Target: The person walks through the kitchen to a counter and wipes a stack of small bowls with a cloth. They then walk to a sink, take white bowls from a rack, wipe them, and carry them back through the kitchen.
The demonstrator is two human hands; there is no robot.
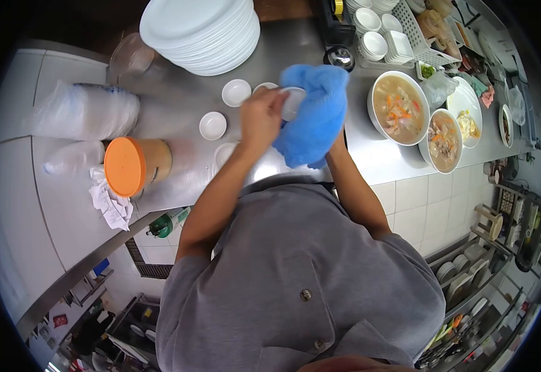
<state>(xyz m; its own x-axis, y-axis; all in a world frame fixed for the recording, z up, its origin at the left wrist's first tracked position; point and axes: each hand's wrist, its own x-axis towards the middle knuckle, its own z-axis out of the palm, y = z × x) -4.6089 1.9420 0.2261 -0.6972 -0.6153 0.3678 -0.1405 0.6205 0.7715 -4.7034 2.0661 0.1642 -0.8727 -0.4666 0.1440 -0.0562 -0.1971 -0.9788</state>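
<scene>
My left hand pinches the rim of a small white sauce dish. Against the dish's right side is a blue cloth, held up by my right hand, whose fingers are hidden behind the fabric. On the steel counter by my left hand lie more small dishes: one round dish, another nearer me, one partly behind my fingers, and one partly behind my left forearm.
A tall stack of white plates stands at the back. To the left are an orange-lidded tub, wrapped plastic stacks and crumpled paper. On the right sit two soup bowls, a plate of food and stacked small dishes.
</scene>
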